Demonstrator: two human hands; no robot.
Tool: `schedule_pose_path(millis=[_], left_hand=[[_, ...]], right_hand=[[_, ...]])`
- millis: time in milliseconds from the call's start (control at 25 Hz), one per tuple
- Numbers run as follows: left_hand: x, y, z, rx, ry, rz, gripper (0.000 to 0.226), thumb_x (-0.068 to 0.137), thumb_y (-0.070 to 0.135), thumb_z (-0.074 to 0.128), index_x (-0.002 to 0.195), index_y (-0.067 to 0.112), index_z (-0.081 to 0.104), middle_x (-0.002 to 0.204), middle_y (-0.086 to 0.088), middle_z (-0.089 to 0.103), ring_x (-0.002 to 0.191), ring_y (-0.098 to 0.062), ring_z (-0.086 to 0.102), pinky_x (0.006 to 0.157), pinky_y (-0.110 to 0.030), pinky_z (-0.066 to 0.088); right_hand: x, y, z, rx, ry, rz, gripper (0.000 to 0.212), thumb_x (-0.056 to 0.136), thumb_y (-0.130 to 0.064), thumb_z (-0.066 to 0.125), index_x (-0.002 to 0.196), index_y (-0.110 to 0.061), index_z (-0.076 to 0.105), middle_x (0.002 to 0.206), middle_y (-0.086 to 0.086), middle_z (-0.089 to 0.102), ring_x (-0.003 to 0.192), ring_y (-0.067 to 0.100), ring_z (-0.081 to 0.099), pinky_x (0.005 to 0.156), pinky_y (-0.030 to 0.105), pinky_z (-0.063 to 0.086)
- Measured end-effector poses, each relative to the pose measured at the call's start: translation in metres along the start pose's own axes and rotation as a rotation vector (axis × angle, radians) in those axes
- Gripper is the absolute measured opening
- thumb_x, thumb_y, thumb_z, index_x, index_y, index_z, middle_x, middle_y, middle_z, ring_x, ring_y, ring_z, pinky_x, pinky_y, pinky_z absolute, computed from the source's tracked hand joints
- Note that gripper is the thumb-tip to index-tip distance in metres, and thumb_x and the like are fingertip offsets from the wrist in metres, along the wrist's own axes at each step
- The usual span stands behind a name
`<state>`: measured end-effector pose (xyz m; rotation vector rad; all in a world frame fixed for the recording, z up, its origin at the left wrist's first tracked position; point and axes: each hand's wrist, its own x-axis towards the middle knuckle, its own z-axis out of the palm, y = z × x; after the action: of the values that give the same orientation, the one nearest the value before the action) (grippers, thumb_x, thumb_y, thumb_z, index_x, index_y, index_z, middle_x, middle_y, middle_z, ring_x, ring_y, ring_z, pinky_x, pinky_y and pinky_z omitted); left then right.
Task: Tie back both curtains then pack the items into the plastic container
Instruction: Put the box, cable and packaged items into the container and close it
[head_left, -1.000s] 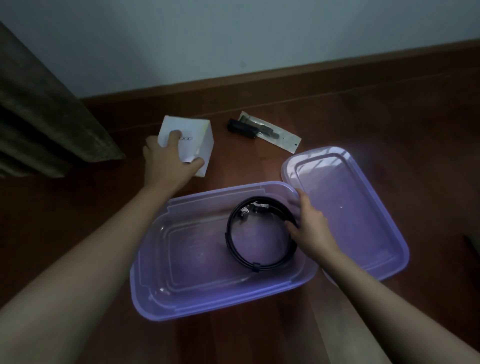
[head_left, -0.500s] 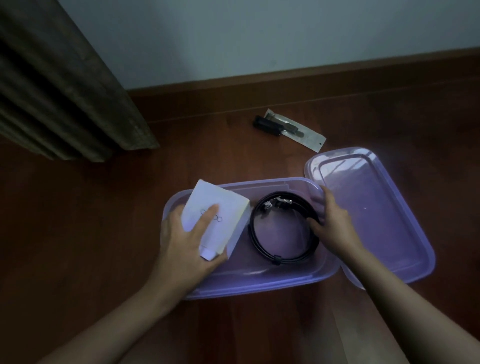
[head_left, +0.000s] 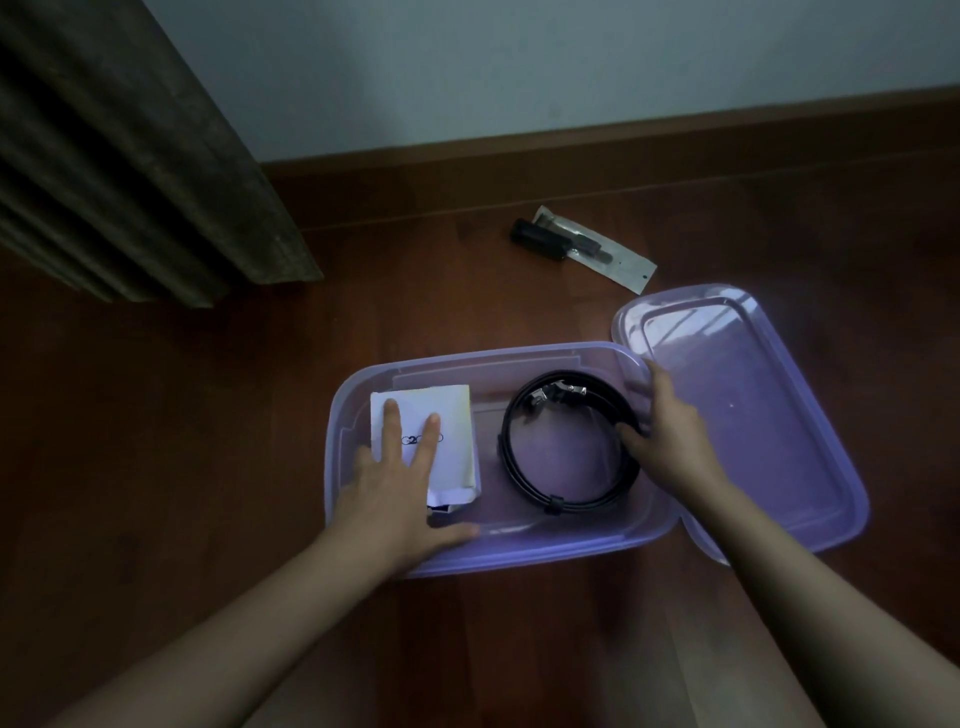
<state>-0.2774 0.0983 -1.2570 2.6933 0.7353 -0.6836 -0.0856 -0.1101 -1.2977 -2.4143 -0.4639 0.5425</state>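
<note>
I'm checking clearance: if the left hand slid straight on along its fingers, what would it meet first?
Sliding over the white box, the left hand would probably meet the container's far wall; depth is unclear.

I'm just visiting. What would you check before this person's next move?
1. White box inside the container: ok.
2. Coiled belt inside, beside the box: ok.
3. Left hand flat on the box, not gripping: ok.
4. Black packet packed: not ok, lies on the floor.
5. Lid off, beside the container: ok.
6. Right hand gripping belt or rim: cannot tell.
</note>
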Motion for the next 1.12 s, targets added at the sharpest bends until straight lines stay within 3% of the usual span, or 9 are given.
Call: schedule_pose_path(millis=[120,200,280,360,480,600,760,1000,1120], left_hand=[[0.011,-0.003,0.001,0.249,0.201,0.159,0.118,0.062,0.062,0.073,0.149,0.028,0.001,0.157,-0.019,-0.003,0.138,-0.048,0.021,0.104,-0.057,0.032],[0.021,-0.007,0.006,0.300,0.184,0.246,0.119,0.041,0.049,0.089,0.141,0.021,0.032,0.143,-0.025,0.040,0.125,-0.047,0.045,0.088,-0.057,0.047],[0.025,-0.009,0.010,0.297,0.153,0.270,0.117,0.035,0.043,0.091,0.136,0.019,0.038,0.133,-0.026,0.052,0.120,-0.047,0.051,0.081,-0.055,0.051],[0.023,-0.009,0.013,0.252,0.128,0.272,0.124,0.042,0.053,0.086,0.143,0.021,0.023,0.143,-0.027,0.039,0.130,-0.046,0.036,0.090,-0.056,0.046],[0.014,-0.001,-0.004,0.045,0.115,0.313,0.117,0.060,0.088,0.037,0.140,0.034,-0.030,0.150,-0.004,-0.024,0.139,-0.029,-0.019,0.115,-0.049,0.010],[0.023,0.029,-0.049,-0.375,0.294,0.370,0.094,0.077,0.077,0.028,0.149,0.024,0.002,0.152,0.013,-0.003,0.143,-0.007,-0.004,0.112,-0.026,0.008],[0.117,0.074,-0.092,-0.354,0.517,0.436,0.051,0.094,0.025,0.048,0.141,0.006,0.039,0.146,-0.012,0.042,0.136,-0.023,0.038,0.110,-0.030,0.028],[0.256,0.109,-0.086,0.151,0.232,0.345,0.064,0.095,0.005,0.033,0.150,0.014,0.001,0.160,-0.005,-0.004,0.146,-0.029,0.001,0.116,-0.047,0.015],[0.274,0.111,-0.083,0.368,0.293,0.254,0.065,0.093,-0.003,0.027,0.149,0.014,-0.001,0.158,-0.009,0.007,0.144,-0.036,0.007,0.111,-0.059,0.013]], right_hand=[[0.000,0.000,0.000,0.002,0.001,-0.004,0.077,0.079,-0.007,0.064,0.143,-0.021,0.023,0.132,0.004,0.058,0.108,0.035,0.062,0.089,0.051,0.050],[-0.001,0.000,0.000,0.005,0.008,-0.006,0.076,0.080,-0.007,0.064,0.142,-0.021,0.024,0.131,0.004,0.058,0.109,0.035,0.061,0.089,0.051,0.050],[0.000,0.000,-0.001,0.003,0.011,0.001,0.076,0.080,-0.007,0.064,0.142,-0.022,0.024,0.131,0.003,0.058,0.108,0.034,0.062,0.089,0.050,0.050],[-0.001,0.000,0.000,-0.001,0.009,0.004,0.075,0.080,-0.008,0.063,0.142,-0.022,0.024,0.131,0.002,0.059,0.108,0.034,0.062,0.089,0.049,0.050],[0.000,-0.001,-0.001,0.005,0.015,0.003,0.072,0.080,-0.008,0.063,0.141,-0.020,0.027,0.131,0.002,0.059,0.109,0.034,0.061,0.088,0.046,0.050],[0.000,0.000,-0.001,-0.007,0.018,0.010,0.071,0.081,-0.009,0.062,0.142,-0.021,0.027,0.129,0.004,0.060,0.107,0.037,0.060,0.081,0.039,0.049],[-0.002,-0.002,-0.001,-0.018,0.009,0.016,0.071,0.082,-0.013,0.060,0.142,-0.024,0.025,0.127,0.005,0.060,0.108,0.039,0.058,0.079,0.040,0.047],[-0.001,0.000,-0.001,-0.045,0.013,0.034,0.074,0.082,-0.011,0.057,0.146,-0.025,0.021,0.126,0.008,0.060,0.110,0.039,0.056,0.078,0.037,0.043],[-0.002,0.000,0.001,-0.031,0.004,0.038,0.076,0.082,-0.010,0.056,0.146,-0.026,0.019,0.127,0.008,0.060,0.111,0.038,0.056,0.082,0.039,0.044]])
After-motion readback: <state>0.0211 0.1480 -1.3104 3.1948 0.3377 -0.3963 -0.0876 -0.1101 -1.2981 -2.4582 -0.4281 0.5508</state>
